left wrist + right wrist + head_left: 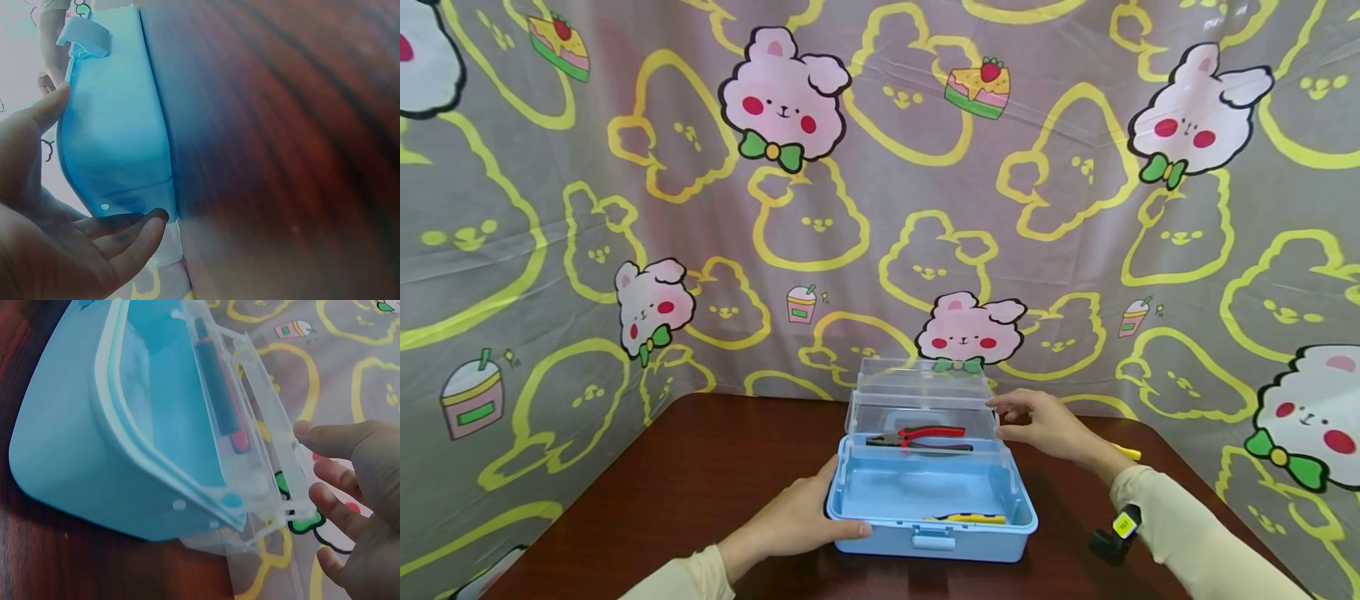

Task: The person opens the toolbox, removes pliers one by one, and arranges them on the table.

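A light-blue toolbox (pixel 981 547) stands with its inside exposed, its clear tiered trays (pixel 925 385) raised at the back. Pliers with red and black handles (pixel 934 432) lie in the lower tray. Inside the box, by the front wall, is a slim yellow-and-black tool (pixel 976 518) whose kind I cannot tell. My left hand (pixel 797 517) grips the box's left front corner, thumb at the front rim and fingers along the side (pixel 119 194). Beside the right end of the trays is my right hand (pixel 1048 425), fingers loosely bent and holding nothing; touch is unclear.
The box rests on a dark reddish-brown table (pixel 722 450). Partly hidden behind my right wrist lies a yellow object (pixel 1127 452). A cartoon-patterned curtain (pixel 880 192) hangs behind the table and along both sides. The front latch (pixel 934 541) faces me.
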A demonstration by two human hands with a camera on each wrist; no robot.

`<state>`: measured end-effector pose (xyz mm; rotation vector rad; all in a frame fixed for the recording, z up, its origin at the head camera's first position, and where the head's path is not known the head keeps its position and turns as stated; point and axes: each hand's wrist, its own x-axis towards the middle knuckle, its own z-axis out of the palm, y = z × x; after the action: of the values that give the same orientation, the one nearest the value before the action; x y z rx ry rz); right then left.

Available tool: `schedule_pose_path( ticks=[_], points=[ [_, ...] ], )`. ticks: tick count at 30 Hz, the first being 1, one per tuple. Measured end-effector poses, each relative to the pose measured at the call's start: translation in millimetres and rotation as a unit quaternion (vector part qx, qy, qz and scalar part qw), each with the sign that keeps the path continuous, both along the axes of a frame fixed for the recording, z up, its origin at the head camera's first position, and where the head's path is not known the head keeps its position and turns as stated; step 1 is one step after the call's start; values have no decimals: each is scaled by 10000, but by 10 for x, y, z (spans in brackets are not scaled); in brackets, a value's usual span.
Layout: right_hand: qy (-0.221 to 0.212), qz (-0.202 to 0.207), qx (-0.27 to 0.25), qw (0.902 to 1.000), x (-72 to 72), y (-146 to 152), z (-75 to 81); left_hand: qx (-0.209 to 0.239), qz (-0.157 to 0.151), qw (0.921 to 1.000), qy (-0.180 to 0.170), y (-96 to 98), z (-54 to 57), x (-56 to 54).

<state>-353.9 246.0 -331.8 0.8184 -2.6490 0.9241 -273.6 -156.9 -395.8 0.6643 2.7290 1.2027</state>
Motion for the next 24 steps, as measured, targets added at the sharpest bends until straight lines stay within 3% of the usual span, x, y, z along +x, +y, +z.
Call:
schedule_pose_path(
  ticks=[6,24],
  points=[
    [64,305,-36,9995,-25,-129,9,-18,1,10000,11,7,6,-4],
    [-186,483,261,9983,-160,-434,-69,19,-59,9999,101,-3,-9,-6]
  ],
)
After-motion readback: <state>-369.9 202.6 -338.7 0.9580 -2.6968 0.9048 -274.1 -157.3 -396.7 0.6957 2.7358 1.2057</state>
